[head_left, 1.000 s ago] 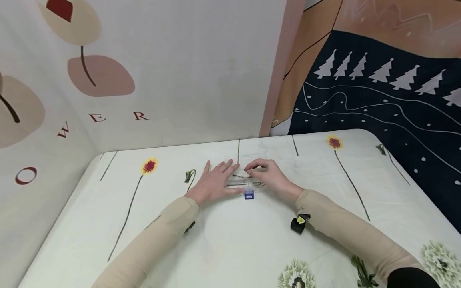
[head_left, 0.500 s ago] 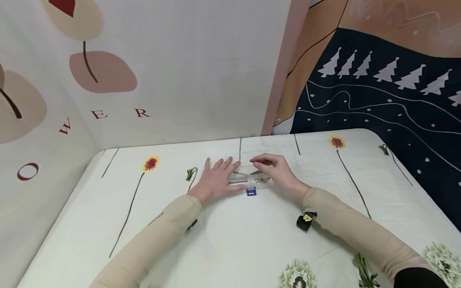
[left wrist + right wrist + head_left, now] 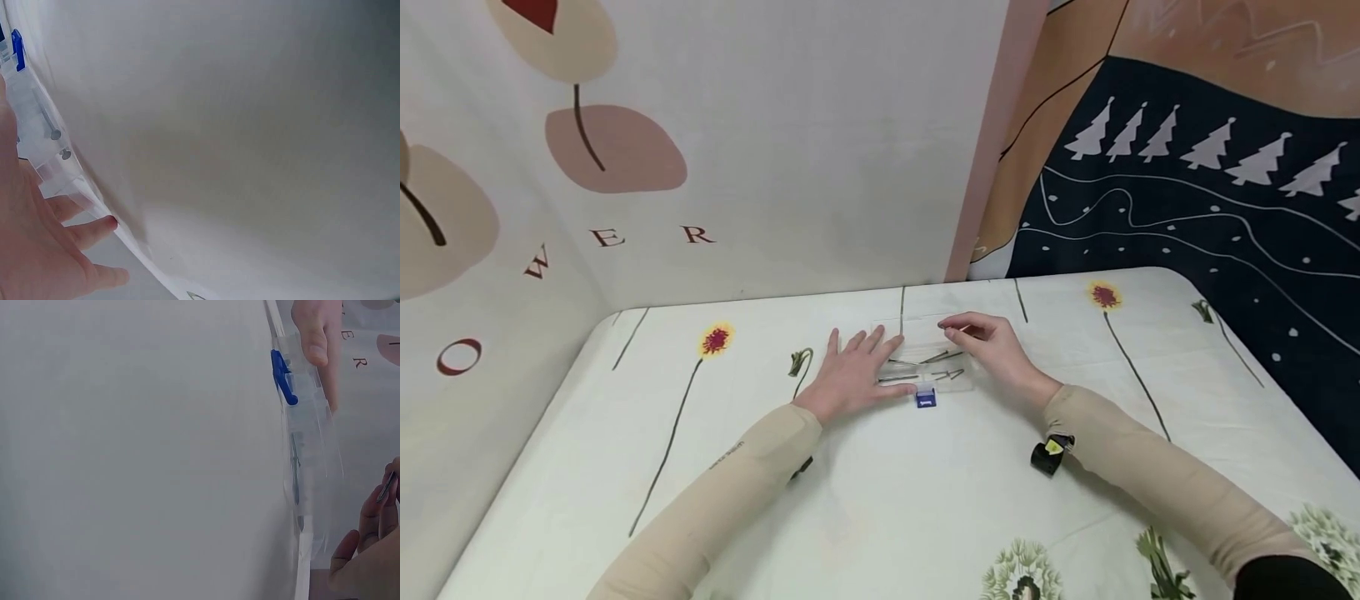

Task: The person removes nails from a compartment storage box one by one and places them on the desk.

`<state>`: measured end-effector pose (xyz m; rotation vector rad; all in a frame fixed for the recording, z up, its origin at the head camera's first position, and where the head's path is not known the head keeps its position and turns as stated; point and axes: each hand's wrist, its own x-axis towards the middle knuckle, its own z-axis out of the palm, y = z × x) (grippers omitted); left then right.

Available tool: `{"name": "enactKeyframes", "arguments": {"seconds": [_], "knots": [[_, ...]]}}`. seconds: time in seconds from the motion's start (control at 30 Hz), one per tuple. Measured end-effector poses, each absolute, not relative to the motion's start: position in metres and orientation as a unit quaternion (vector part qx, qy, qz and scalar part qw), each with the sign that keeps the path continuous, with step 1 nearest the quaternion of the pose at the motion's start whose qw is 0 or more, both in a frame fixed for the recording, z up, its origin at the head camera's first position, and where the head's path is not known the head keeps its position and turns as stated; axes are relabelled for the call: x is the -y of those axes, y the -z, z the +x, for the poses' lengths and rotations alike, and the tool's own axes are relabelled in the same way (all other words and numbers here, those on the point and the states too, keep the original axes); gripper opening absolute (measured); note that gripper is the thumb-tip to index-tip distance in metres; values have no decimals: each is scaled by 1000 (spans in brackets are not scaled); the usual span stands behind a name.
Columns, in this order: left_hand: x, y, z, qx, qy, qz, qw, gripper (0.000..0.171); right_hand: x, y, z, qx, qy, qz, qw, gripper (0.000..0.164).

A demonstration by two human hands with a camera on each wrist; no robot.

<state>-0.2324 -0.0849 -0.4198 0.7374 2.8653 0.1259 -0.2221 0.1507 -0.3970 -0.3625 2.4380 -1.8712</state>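
Note:
A clear plastic box point(image 3: 967, 383) with a blue latch point(image 3: 926, 399) lies on the table, its lid tipped back on the far side. Several nails point(image 3: 940, 357) lie in its compartments; two nail heads point(image 3: 56, 134) show through the wall in the left wrist view. My left hand point(image 3: 853, 375) is spread over the box's left end, fingers straight, thumb near the latch. Above the box's right side, my right hand point(image 3: 996, 346) pinches a nail point(image 3: 387, 487) between thumb and fingers, its pointed end visible in the right wrist view.
A white cloth with printed flowers covers the table point(image 3: 880, 500). Behind its far edge hangs a pale printed curtain point(image 3: 812, 167). A dark cloth with white trees point(image 3: 1187, 200) hangs at the right.
My right hand has moved right and a little farther away, off the middle of the box, uncovering nails there. My left hand stays spread on the box.

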Motion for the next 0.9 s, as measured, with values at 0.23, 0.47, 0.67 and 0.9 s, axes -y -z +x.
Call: {"name": "enactKeyframes", "arguments": {"seconds": [0.23, 0.47, 0.67, 0.9], "knots": [[85, 420, -231, -963, -49, 248, 96, 89, -165, 418, -233, -797, 593, -114, 23, 28], [88, 419, -232, -962, -57, 246, 100, 88, -173, 410, -233, -806, 578, -123, 19, 26], [87, 418, -232, -962, -62, 246, 101, 88, -180, 405, -233, -822, 558, -114, 1, 25], [87, 418, -231, -962, -62, 247, 102, 88, -188, 399, -233, -831, 542, -124, -28, 24]]}}
